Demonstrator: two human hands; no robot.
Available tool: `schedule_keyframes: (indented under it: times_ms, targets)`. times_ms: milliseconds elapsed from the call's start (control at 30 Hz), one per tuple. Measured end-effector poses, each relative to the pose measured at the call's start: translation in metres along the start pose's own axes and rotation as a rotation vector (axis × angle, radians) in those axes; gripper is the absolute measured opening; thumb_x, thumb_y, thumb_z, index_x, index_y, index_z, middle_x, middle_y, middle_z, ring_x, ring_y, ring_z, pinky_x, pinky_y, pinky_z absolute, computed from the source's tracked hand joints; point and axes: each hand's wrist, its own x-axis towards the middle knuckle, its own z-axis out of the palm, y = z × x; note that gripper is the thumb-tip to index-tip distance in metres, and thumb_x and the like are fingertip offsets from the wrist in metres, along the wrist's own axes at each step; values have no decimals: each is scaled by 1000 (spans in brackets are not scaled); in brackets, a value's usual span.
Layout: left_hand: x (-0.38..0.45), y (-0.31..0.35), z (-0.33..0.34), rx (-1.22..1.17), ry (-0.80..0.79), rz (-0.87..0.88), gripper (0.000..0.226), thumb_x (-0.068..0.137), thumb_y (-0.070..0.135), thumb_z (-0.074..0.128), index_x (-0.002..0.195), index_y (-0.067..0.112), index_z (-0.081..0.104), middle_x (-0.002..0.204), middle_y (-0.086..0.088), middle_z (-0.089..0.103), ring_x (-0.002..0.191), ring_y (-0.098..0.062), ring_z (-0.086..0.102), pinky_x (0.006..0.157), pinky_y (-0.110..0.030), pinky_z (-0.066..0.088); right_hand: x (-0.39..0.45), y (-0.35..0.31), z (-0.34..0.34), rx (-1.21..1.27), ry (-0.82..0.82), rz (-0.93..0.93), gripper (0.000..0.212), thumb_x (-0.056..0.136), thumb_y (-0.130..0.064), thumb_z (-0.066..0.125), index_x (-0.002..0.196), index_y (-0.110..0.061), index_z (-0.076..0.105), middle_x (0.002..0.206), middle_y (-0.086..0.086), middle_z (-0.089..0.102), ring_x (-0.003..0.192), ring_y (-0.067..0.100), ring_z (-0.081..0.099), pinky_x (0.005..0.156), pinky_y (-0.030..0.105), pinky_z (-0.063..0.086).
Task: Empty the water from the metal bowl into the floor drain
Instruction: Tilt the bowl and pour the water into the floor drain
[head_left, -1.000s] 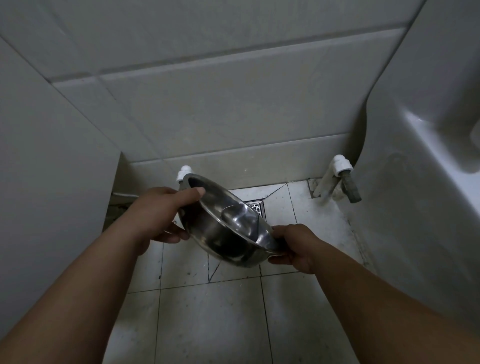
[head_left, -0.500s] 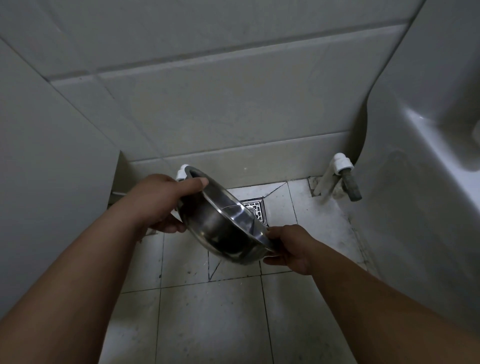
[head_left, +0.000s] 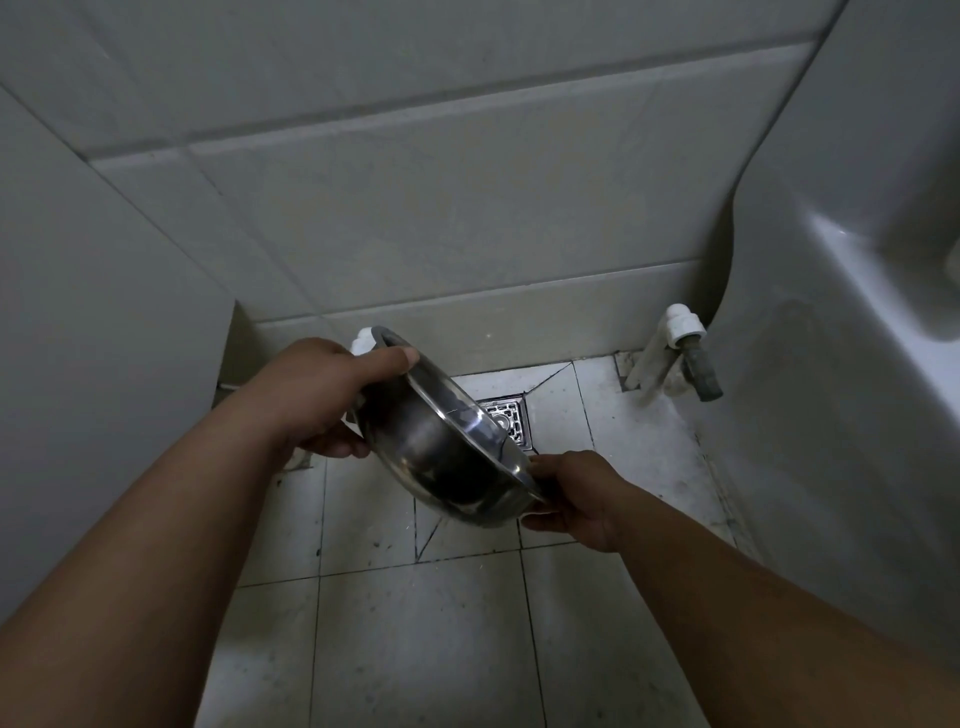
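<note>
The shiny metal bowl (head_left: 441, 457) hangs above the tiled floor, tipped steeply with its mouth turned away from me toward the wall. My left hand (head_left: 322, 395) grips its upper rim, thumb lying along the edge. My right hand (head_left: 571, 493) holds the lower rim near the floor. Just beyond the lower edge of the bowl sits the square metal floor drain (head_left: 511, 421), partly hidden by the bowl. Water is too hard to make out in the dim light.
A white pipe fitting with a grey valve (head_left: 685, 353) juts out at the right by the wall. A white ceramic fixture (head_left: 831, 338) fills the right side. A grey panel (head_left: 78, 338) closes the left. Tiled wall stands behind the drain.
The bowl has tilted further, its mouth turning away toward the drain so its inside is hardly seen. Both hands keep their hold on the rim.
</note>
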Motion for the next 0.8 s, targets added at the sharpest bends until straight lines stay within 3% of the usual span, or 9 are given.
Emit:
schedule_keyframes:
  times_ms: [233, 467, 633, 800]
  targets:
    - [-1, 8, -1, 25, 17, 23, 60, 78, 65, 74, 104, 11, 69, 101, -7, 67, 62, -35, 79, 45, -28, 61, 3, 2, 2, 0, -36, -2, 22, 98, -7, 57, 106, -1, 76, 77, 11, 81, 67, 23, 79, 56, 31, 62]
    - [-2, 13, -3, 28, 22, 8, 72, 75, 67, 74, 113, 5, 69, 102, -7, 66, 62, -38, 79, 47, -30, 61, 5, 3, 5, -4, -53, 15, 27, 99, -7, 53, 113, 2, 73, 79, 12, 80, 67, 23, 79, 58, 32, 61]
    - [-3, 16, -3, 42, 19, 10, 73, 74, 68, 74, 110, 5, 69, 101, -7, 65, 64, -40, 79, 71, -50, 67, 3, 3, 5, -25, -91, 32, 27, 94, -7, 49, 103, -1, 74, 75, 10, 79, 68, 21, 79, 59, 31, 61]
    - [-4, 21, -5, 52, 19, 27, 65, 71, 69, 75, 97, 9, 69, 103, -8, 66, 65, -43, 79, 76, -58, 66, 2, 2, 6, -17, -118, 47, 22, 92, -8, 47, 96, -2, 69, 71, 10, 77, 70, 23, 79, 60, 32, 62]
